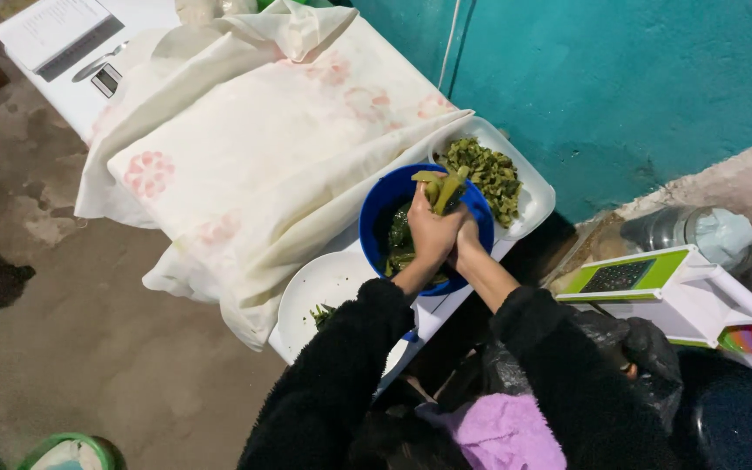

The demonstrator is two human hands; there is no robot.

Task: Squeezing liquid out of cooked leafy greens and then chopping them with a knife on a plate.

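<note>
While we held both hands over the blue bowl, this is what we noted:

Left hand [433, 231]: fingers curled shut round a bunch of green strips [442, 187], tips of the strips sticking up past our fingertips, above the bowl.

Right hand [467, 237]: pressed against the left, just behind its knuckles; mostly hidden, so we couldn't tell if its fingers were closed or loose.

Green strips: long, flat veg pieces, looked wet & limp; we judged them light, soft, prob. slippery, bending where they cleared the fingers. Best taken as a bundle near mid-length w/ a full-hand wrap, not by the tips.

Blue bowl [376, 213]: directly under our fingers, more dark green pieces inside, below the palm.

White tray [533, 204]: just beyond the fingertips, touching the bowl's far rim or nearly so; held a heap of chopped green bits [485, 174].

White plate [328, 287]: back toward our left wrist, beside the bowl; a few green scraps on its near edge.

Flowered cloth [263, 130]: to the left of the fingers, draped over sth bulky on the table.

Green-and-white slicer [654, 283]: well apart, off to the right of our right forearm, untouched.

Black fleece sleeves: pushed up clear of both wrists.
</note>
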